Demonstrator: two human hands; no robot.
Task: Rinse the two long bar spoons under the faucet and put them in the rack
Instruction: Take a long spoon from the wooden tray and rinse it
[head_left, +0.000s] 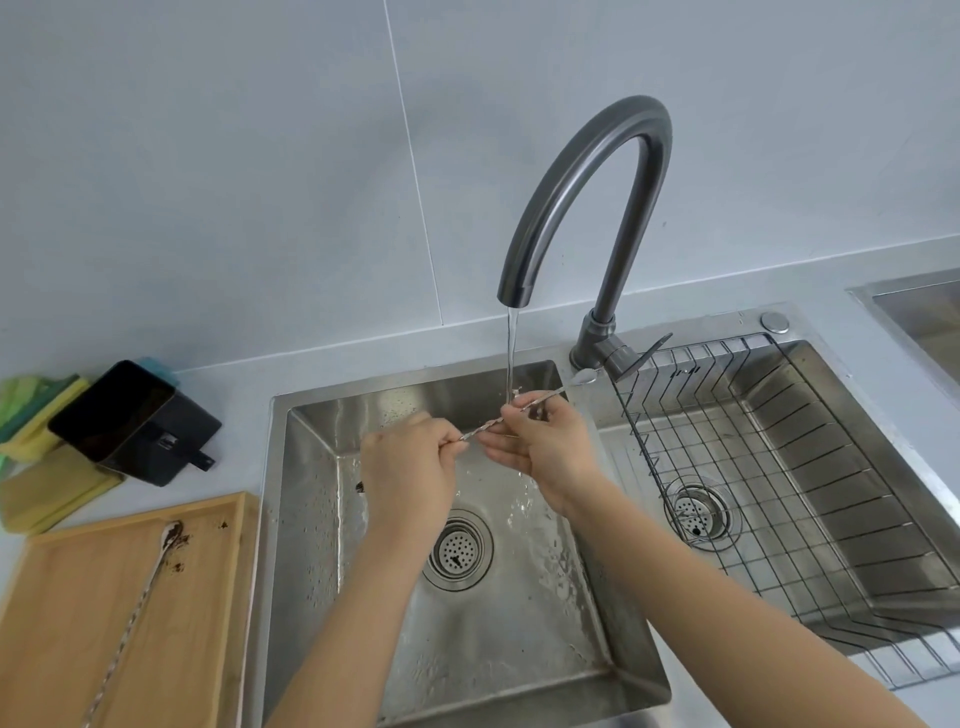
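Observation:
I hold one long bar spoon across the left sink basin, under the water running from the dark faucet. My left hand grips its twisted handle end. My right hand pinches the shaft further along, and the bowl points up right toward the faucet base. The stream lands by my right fingers. A second bar spoon, its bowl smeared with brown residue, lies on the wooden tray at the left. The wire rack sits in the right basin with nothing in it.
A black container stands on the counter left of the sink, with yellow and green cloths behind it. Another steel basin edge shows at the far right. A drain strainer sits in the wet left basin.

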